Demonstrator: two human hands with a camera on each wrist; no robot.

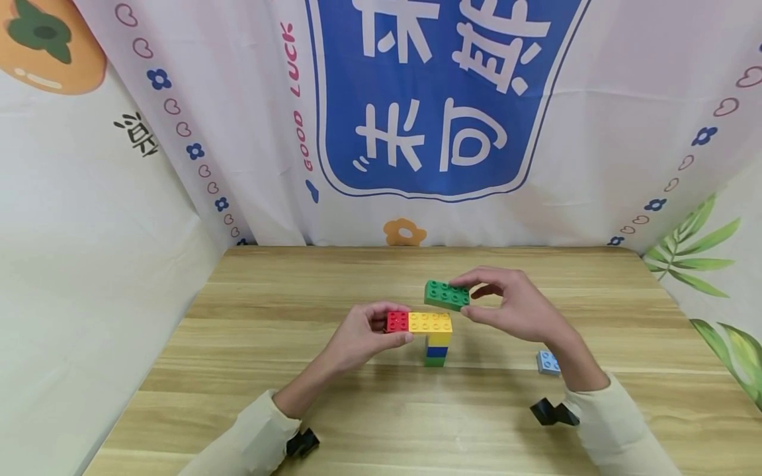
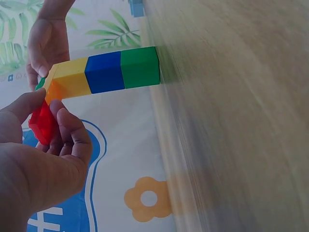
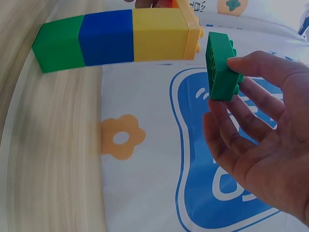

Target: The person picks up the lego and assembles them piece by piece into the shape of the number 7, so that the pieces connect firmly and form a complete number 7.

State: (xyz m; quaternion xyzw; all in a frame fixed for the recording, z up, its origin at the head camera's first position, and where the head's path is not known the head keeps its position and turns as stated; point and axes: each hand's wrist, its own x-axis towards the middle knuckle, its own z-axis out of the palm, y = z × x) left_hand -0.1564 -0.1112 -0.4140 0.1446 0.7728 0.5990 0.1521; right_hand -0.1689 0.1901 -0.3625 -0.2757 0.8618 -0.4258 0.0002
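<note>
And there the right hand (image 1: pixel 516 307) pinched a green brick (image 1: pixel 443 295), just clear of the yellow brick (image 1: pixel 430 322), while the left hand (image 1: pixel 357 336) gripped the overhanging red brick (image 1: pixel 397 322)!

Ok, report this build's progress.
Done: a green plastic block, blue block and yellow block stand stacked beneath a yellow studded brick.
In hand: left hand grips a red studded brick; right hand, an unattached green studded brick.
Remaining, perhaps: attaching that and the light-blue studded brick lying aside.
</note>
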